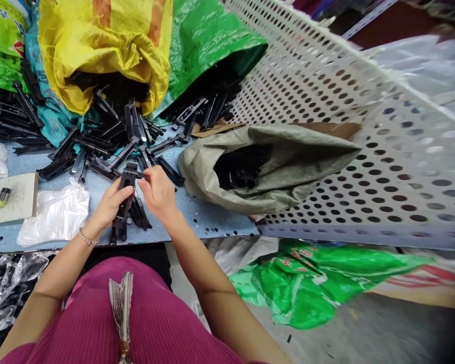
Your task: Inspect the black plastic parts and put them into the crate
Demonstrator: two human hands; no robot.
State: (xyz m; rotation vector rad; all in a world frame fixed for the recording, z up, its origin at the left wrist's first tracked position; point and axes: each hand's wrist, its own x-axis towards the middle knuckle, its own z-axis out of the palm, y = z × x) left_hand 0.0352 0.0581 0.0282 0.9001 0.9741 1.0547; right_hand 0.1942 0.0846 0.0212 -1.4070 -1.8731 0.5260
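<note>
Upright in my left hand (111, 201) is a long black channel-shaped part (129, 176) with holes along its face; the thumb lies across it and the fingers go behind. My right hand (160, 191) is closed at the part's upper end, fingers curled in a pinch. Whatever sits between those fingertips is too small or hidden to name. Below and beside the hands, more black parts (138, 215) of the same look lie near the table's front edge. Beyond them a loose heap of black parts (94, 144) spreads over the blue tabletop (208, 217).
A yellow sack (106, 50) and a green sack (212, 45) spill parts at the back. On the right, a grey-green sack (288, 167) lies open against a perforated white panel (364, 151). Clear plastic bags (56, 212) and a board (15, 197) are on the left.
</note>
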